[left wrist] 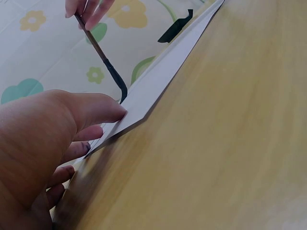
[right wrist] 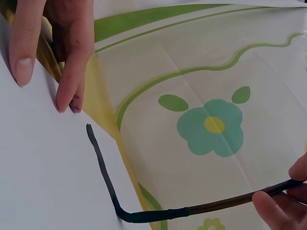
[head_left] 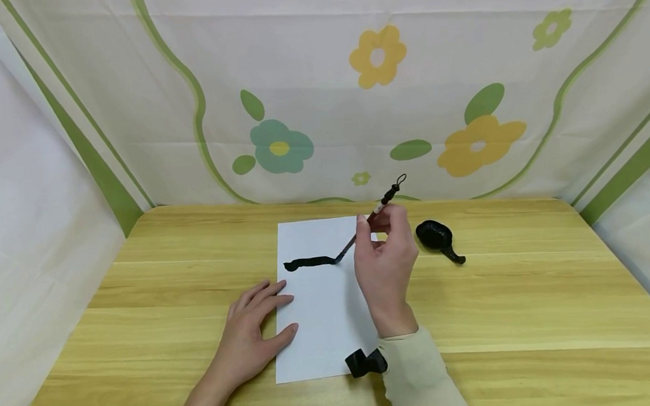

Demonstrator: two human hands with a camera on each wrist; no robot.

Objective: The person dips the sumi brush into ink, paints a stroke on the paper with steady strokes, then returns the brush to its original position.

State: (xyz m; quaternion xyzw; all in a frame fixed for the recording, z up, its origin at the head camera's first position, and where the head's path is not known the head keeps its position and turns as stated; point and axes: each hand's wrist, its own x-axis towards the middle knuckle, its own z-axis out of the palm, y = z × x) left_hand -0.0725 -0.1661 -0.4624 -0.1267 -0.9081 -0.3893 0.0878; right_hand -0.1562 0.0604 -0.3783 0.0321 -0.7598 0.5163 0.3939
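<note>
My right hand [head_left: 386, 264] pinches a brown-handled calligraphy brush [head_left: 351, 242] that leans up to the right, a hanging loop at its top. Its dark bristles [right wrist: 144, 216] bend against the white paper [head_left: 320, 320], at the right end of a thick black ink stroke [head_left: 311, 262]. That stroke runs sideways across the sheet's upper part. On the paper's left edge rests my left hand [head_left: 254, 332], fingers spread and thumb on the sheet. In the left wrist view its thumb [left wrist: 98, 109] lies along the paper beside the brush tip.
A black, spoon-shaped dish [head_left: 436, 235] with a curved handle lies right of the paper. At the sheet's lower right edge sits a black block-like object [head_left: 364, 363], partly behind the right sleeve. A flower-printed cloth [head_left: 320, 105] hangs behind the wooden table [head_left: 529, 302].
</note>
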